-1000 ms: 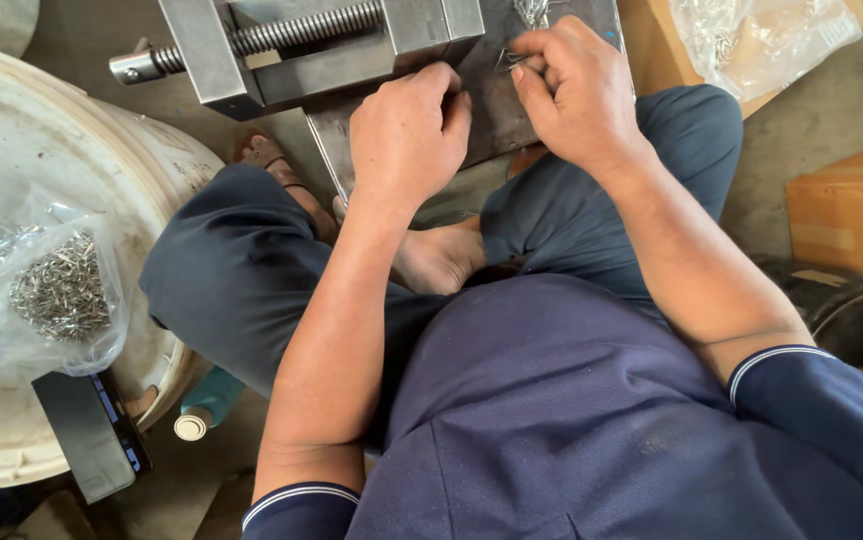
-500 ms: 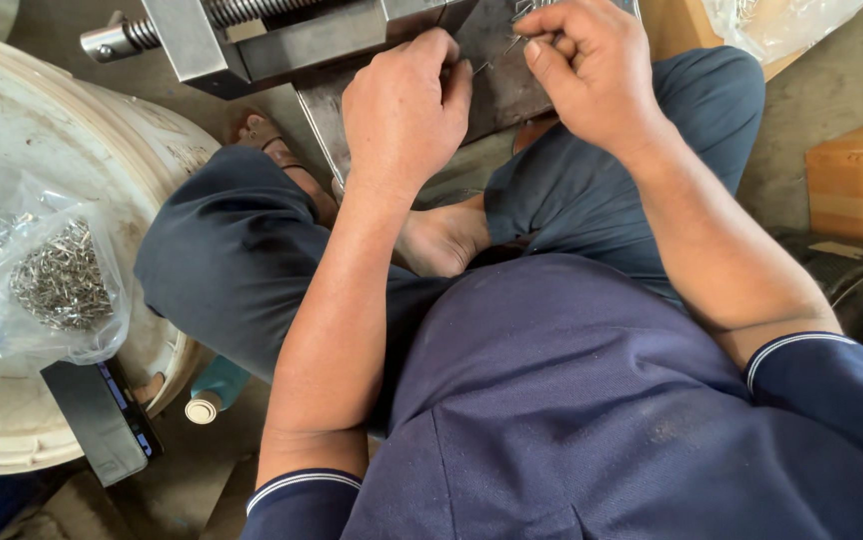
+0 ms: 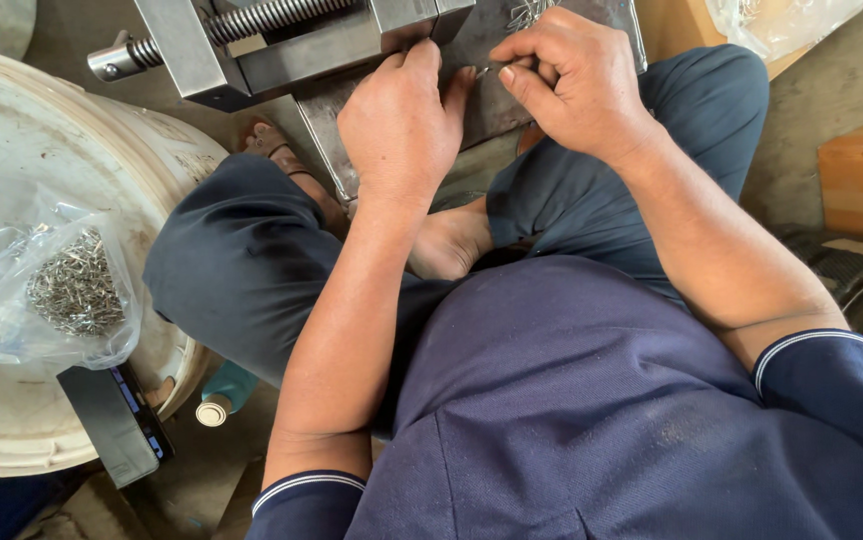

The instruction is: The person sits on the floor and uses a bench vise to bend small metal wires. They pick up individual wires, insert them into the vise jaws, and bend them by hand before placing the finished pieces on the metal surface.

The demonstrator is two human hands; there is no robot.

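Step in hand looked like feeding a small metal pin [image 3: 485,70] into the steel vise [image 3: 282,45]: right hand [image 3: 577,85] pinched the pin at its fingertips just beside the vise plate, left hand [image 3: 402,125] lay knuckles-up on the plate [image 3: 472,100], fingers curled, apparently holding nothing, though its grip was hidden. The next move likely called for fine alignment. A clear bag [image 3: 57,295] of shiny pins sat on the worn white drum [image 3: 12,150].
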